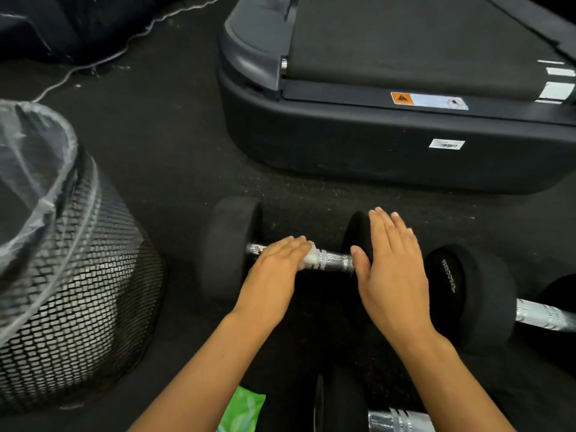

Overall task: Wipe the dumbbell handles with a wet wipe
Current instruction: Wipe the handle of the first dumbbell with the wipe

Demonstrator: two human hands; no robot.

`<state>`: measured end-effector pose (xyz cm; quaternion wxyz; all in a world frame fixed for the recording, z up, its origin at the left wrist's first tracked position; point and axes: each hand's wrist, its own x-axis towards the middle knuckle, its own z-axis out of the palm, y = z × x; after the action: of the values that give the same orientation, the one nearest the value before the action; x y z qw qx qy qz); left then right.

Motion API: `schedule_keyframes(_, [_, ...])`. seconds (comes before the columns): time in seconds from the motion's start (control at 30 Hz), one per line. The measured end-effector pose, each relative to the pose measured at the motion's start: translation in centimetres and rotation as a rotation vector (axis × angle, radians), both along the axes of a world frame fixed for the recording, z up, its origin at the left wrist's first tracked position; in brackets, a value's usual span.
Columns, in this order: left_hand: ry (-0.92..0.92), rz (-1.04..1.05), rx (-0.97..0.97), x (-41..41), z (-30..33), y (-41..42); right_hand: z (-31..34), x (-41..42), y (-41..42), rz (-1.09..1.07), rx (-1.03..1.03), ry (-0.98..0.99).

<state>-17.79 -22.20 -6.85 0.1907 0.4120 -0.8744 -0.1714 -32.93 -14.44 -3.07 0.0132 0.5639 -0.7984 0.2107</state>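
Here, wet wipe (309, 256) under left hand (274, 269).

I have only one view to work from, a wide-angle camera worn on the person's head, looking forward and steeply down at the floor (174, 169) from close range. Both forearms enter from the bottom edge and reach up to mid-frame, where the left hand (274, 266) and right hand (389, 269) sit near a dumbbell (230, 247). A mesh bin (78, 291) fills the left edge and a treadmill (374, 145) the upper right, its edges bowed by the lens.
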Motion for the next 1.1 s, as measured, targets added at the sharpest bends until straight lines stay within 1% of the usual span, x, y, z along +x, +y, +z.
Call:
schedule_keyframes(0.1, [-0.033, -0.102, 0.017, -0.4, 0.0, -1.0, -0.3, -0.1, -0.3, -0.006, -0.015, 0.05])
schedule_keyframes(0.2, [0.006, -0.038, -0.091, 0.5, -1.1, 0.3, -0.4, -0.3, -0.5, -0.01, -0.045, 0.06])
schedule_keyframes(0.3, [0.091, -0.092, -0.186, 0.0, -1.9, 0.7, -0.6, -0.2, -0.3, -0.014, -0.071, 0.078])
schedule_keyframes(0.4, [0.106, -0.094, -0.175, -1.1, -1.3, -0.6, -0.9, -0.3, -0.2, -0.008, -0.083, 0.088])
schedule_keyframes(0.53, [0.133, -0.085, -0.183, 0.4, -2.5, 0.9, -0.8, -0.2, -0.3, -0.012, -0.093, 0.089])
schedule_keyframes(0.63, [0.118, -0.113, -0.183, -0.7, -2.1, 0.2, -1.1, -0.3, -0.3, -0.014, -0.093, 0.105])
schedule_keyframes(0.8, [0.16, -0.066, -0.219, 0.5, -2.8, 0.7, -1.0, -0.3, -0.4, -0.015, -0.115, 0.113])
schedule_keyframes(0.93, [0.134, -0.074, -0.165, -1.8, -2.0, 0.3, -1.2, -0.2, -0.5, -0.025, -0.122, 0.124])
schedule_keyframes(1.03, [0.119, -0.113, -0.166, -0.9, -2.6, 0.3, -1.0, -0.3, -0.4, -0.019, -0.108, 0.114])
schedule_keyframes(1.1, [0.13, -0.1, -0.156, -0.1, -2.7, 1.1, -1.0, -0.3, -0.4, -0.015, -0.105, 0.101])
